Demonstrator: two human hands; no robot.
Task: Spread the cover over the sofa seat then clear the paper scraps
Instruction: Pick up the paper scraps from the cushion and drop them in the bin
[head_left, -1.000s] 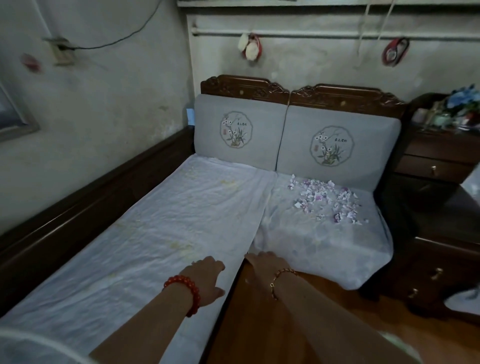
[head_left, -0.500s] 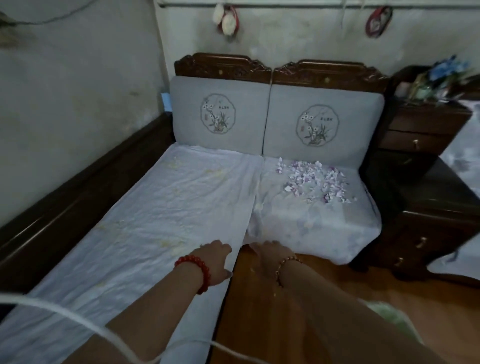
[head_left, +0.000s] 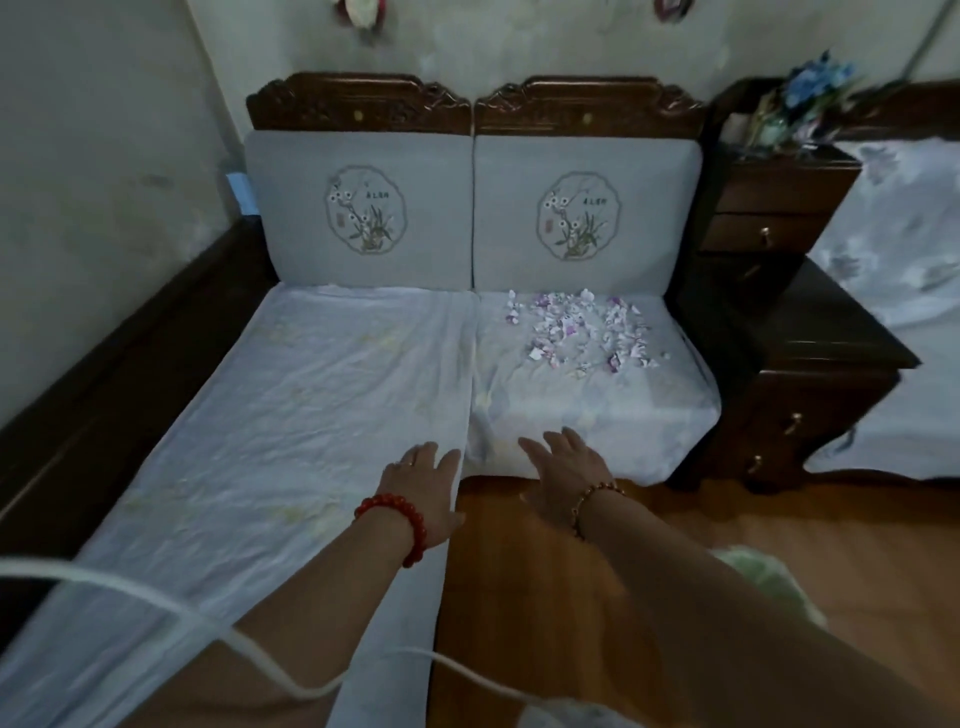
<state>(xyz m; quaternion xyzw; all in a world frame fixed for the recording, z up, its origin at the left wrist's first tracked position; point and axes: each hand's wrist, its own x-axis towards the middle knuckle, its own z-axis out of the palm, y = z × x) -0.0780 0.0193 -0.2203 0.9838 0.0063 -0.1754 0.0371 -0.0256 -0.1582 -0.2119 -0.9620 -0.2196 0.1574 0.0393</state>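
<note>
A pale, wrinkled cover (head_left: 291, 415) lies spread over the long left sofa seat and over the short right seat (head_left: 623, 410), where it hangs down the front. Several white and purple paper scraps (head_left: 576, 332) are scattered at the back of the right seat. My left hand (head_left: 428, 480), with a red bead bracelet, rests flat with fingers apart on the cover's right edge. My right hand (head_left: 566, 470), with a thin bracelet, is spread open against the hanging front edge of the right seat's cover.
Two grey back cushions (head_left: 472, 213) with flower emblems stand under a carved wooden frame. A dark wooden drawer cabinet (head_left: 779, 332) stands right of the sofa, with blue flowers (head_left: 815, 83) on top. Wooden floor (head_left: 571, 597) lies below my hands. A white cord (head_left: 156, 608) crosses the foreground.
The view has moved closer and tilted down. Both hands have opened out and slid forward, the right one from the floor side up onto the right seat's front edge.
</note>
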